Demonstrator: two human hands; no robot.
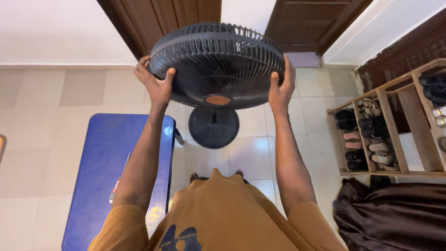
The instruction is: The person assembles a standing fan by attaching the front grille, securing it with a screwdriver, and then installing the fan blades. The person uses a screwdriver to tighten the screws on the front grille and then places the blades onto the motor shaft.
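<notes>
A black standing fan fills the upper middle of the head view. Its round grille head (216,65) faces up toward me, with an orange-brown hub at the front, and its round base (213,128) stands on the tiled floor below. My left hand (155,83) grips the left rim of the grille, thumb over the front. My right hand (281,88) grips the right rim in the same way. My arms reach forward over my orange-brown shirt.
A blue table (107,162) stands at my left with small items on it. A wooden shoe rack (390,130) with several pairs stands at the right, dark cloth (395,214) below it. Brown doors (186,14) are behind the fan.
</notes>
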